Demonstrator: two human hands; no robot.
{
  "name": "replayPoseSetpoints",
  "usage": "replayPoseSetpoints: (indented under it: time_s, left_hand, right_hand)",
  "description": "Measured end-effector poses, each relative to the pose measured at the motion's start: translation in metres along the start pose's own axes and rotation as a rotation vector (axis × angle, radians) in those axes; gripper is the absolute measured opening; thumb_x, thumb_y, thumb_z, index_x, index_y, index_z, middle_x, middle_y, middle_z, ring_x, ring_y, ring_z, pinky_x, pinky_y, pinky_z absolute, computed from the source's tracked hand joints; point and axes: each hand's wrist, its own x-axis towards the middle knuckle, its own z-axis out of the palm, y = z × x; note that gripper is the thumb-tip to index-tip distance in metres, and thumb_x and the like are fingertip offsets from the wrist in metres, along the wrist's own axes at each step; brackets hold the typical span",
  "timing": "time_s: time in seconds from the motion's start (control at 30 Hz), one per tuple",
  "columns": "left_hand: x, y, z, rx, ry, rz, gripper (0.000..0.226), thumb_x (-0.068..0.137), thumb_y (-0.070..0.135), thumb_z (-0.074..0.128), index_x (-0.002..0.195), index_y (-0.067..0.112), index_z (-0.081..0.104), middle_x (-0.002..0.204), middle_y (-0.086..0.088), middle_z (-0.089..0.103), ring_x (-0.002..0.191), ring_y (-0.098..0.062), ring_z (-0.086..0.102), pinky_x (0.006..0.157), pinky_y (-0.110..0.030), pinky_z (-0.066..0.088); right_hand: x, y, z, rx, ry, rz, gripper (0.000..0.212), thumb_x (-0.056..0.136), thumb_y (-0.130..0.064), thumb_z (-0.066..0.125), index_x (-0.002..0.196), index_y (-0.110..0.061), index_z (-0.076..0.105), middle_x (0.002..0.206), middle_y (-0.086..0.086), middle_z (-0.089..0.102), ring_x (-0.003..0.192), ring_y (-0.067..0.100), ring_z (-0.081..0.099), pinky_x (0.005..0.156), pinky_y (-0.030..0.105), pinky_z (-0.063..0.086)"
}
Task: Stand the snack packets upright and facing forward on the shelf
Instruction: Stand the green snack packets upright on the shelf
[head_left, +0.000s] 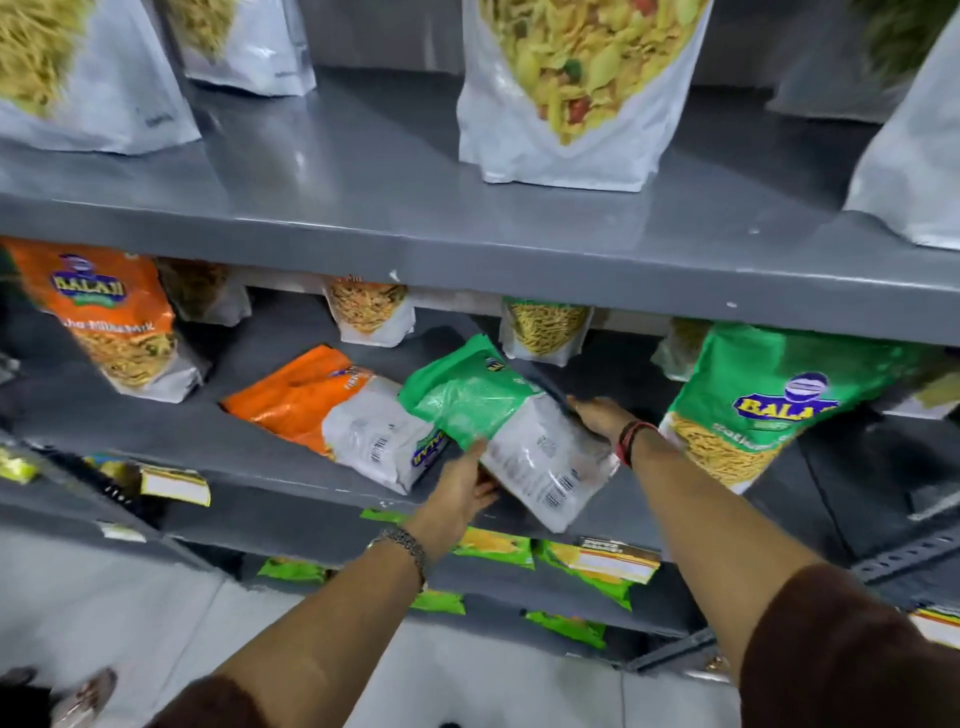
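A green and white snack packet (498, 426) lies tilted on the middle grey shelf (291, 457), its back with barcode facing me. My left hand (462, 493) grips its lower front edge and my right hand (597, 415) holds its right side. To its left an orange and white packet (332, 410) lies flat, back up, touching it. An orange packet (104, 322) stands upright at the far left and a green packet (758, 410) stands upright at the right, both facing forward.
Small packets (369, 312) stand at the back of the middle shelf. The upper shelf (467, 244) holds large white pouches (566, 104). The lower shelves carry green and yellow packets (587, 566). A foot shows on the floor at the bottom left.
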Motion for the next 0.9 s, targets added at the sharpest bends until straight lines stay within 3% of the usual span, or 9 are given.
replayPoseSetpoints:
  time_s: [0.07,0.13,0.2,0.27,0.33,0.47,0.7,0.8,0.9]
  left_hand:
    - [0.005,0.003,-0.002,-0.04,-0.024,0.01,0.044,0.091,0.043,0.046,0.113,0.006,0.059,0.117,-0.018,0.061,0.094,-0.028,0.061,0.087,-0.039,0.048]
    - [0.008,0.008,-0.002,-0.053,-0.063,0.034,0.047,0.086,0.057,0.045,0.096,0.015,0.064,0.108,-0.011,0.067,0.09,-0.024,0.064,0.081,-0.037,0.053]
    - [0.006,0.017,-0.002,-0.029,-0.076,0.081,0.047,0.079,0.065,0.047,0.092,0.023,0.064,0.107,-0.005,0.069,0.097,-0.023,0.066,0.085,-0.037,0.054]
    - [0.003,0.029,-0.003,-0.001,-0.05,0.161,0.052,0.075,0.066,0.052,0.099,0.022,0.065,0.111,-0.005,0.07,0.105,-0.024,0.065,0.093,-0.042,0.052]
    - [0.002,0.043,-0.003,0.061,-0.008,0.261,0.057,0.076,0.065,0.053,0.107,0.019,0.064,0.114,-0.003,0.069,0.108,-0.023,0.063,0.099,-0.044,0.047]
    - [0.005,0.077,0.0,0.074,0.059,0.441,0.029,0.086,0.045,0.055,0.074,0.018,0.059,0.086,0.002,0.066,0.085,-0.016,0.058,0.077,-0.031,0.047]
    - [0.038,0.072,-0.005,0.111,0.002,0.431,0.039,0.093,0.033,0.047,0.118,0.005,0.061,0.127,-0.009,0.062,0.117,-0.017,0.053,0.108,-0.034,0.038]
    - [0.039,0.071,-0.007,0.149,0.015,0.417,0.048,0.093,0.039,0.045,0.127,0.007,0.055,0.138,-0.007,0.054,0.115,-0.011,0.05,0.108,-0.03,0.035]
    - [0.028,0.076,-0.008,0.229,0.057,0.42,0.05,0.093,0.046,0.041,0.131,0.014,0.051,0.139,-0.005,0.053,0.128,-0.021,0.049,0.112,-0.042,0.034]
  right_hand:
    - [0.001,-0.001,0.003,0.135,0.066,0.053,0.04,0.087,-0.018,0.061,0.117,0.009,0.059,0.123,0.022,0.061,0.114,0.034,0.058,0.1,0.043,0.046]
    - [-0.005,-0.001,0.003,0.272,0.137,0.077,0.031,0.081,-0.009,0.068,0.106,0.009,0.064,0.096,0.016,0.07,0.089,0.028,0.066,0.078,0.031,0.056]
    - [-0.014,-0.002,0.003,0.393,0.173,0.084,0.018,0.08,-0.002,0.066,0.097,0.004,0.068,0.051,-0.001,0.068,0.05,0.012,0.06,0.041,0.012,0.044]
    - [-0.025,-0.002,-0.001,0.509,0.206,0.068,0.018,0.082,0.002,0.061,0.1,0.004,0.066,0.03,-0.008,0.057,0.032,0.003,0.051,0.033,0.008,0.034]
    - [-0.035,-0.006,-0.005,0.592,0.22,0.056,0.013,0.085,0.0,0.058,0.093,0.0,0.068,0.039,-0.007,0.062,0.047,0.01,0.055,0.048,0.017,0.043]
    - [-0.047,-0.016,-0.008,0.665,0.242,-0.037,0.024,0.086,0.005,0.048,0.085,-0.008,0.068,0.073,0.009,0.062,0.063,0.019,0.051,0.059,0.025,0.037]
    - [-0.038,0.005,0.023,0.673,0.333,-0.105,0.043,0.082,0.018,0.028,0.058,-0.014,0.044,0.065,0.005,0.044,0.06,0.013,0.036,0.056,0.023,0.03]
    - [-0.037,0.011,0.025,0.715,0.317,-0.1,0.034,0.094,0.004,0.035,0.071,-0.008,0.057,0.075,0.008,0.055,0.07,0.017,0.045,0.07,0.03,0.04]
    - [-0.034,0.008,0.014,0.668,0.27,-0.075,0.038,0.098,-0.021,0.038,0.107,0.007,0.061,0.108,0.022,0.065,0.094,0.029,0.058,0.096,0.049,0.044]
